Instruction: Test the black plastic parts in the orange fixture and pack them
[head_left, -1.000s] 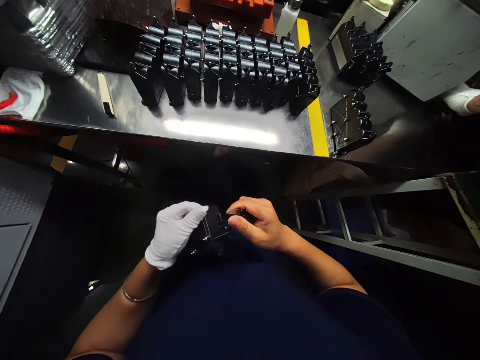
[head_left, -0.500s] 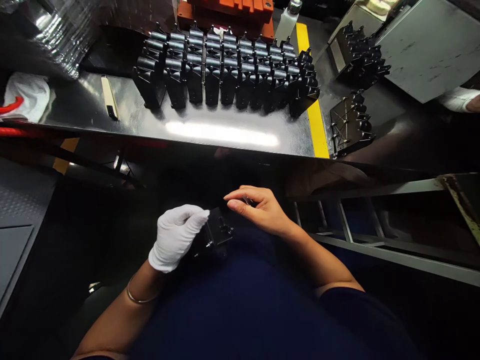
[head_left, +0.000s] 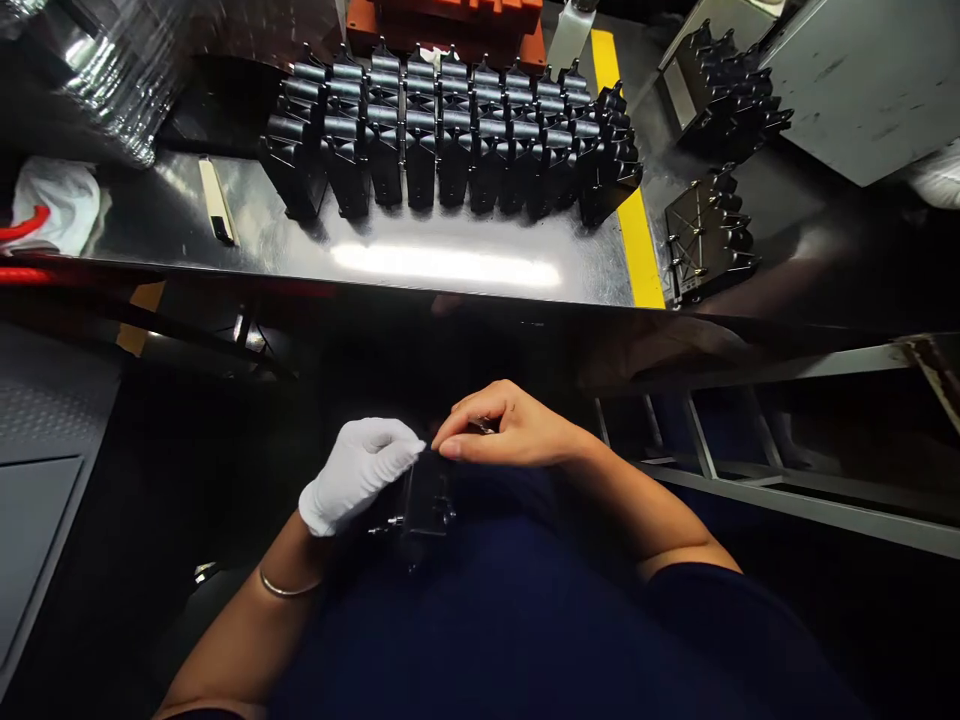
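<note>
White-gloved, the left hand (head_left: 364, 475) pinches a black part (head_left: 429, 490) by its upper edge, thumb closed against fingers. The part is in front of the navy shirt (head_left: 465, 620), short of the bench (head_left: 450, 235); thin shiny pins (head_left: 386, 525) jut from it toward 8 o'clock, and shadow hides much of the rest. With the part as the dial's centre, the bare right hand (head_left: 510, 425) is at 2 o'clock, fingers curled round a small metal piece (head_left: 483, 425), mostly hidden; its thumb and forefinger tips nearly meet at the part's top, but whether they touch it cannot be told. At 8 o'clock a bangle (head_left: 289, 587) circles the left wrist. Up at 12, black blocks (head_left: 421, 170) stand in a row on the bench. A cream tool (head_left: 214, 195) lies between 10 and 11, cloth (head_left: 64, 200) at 10, yellow tape (head_left: 637, 250) between 1 and 2, a rack (head_left: 810, 513) at 3.
</note>
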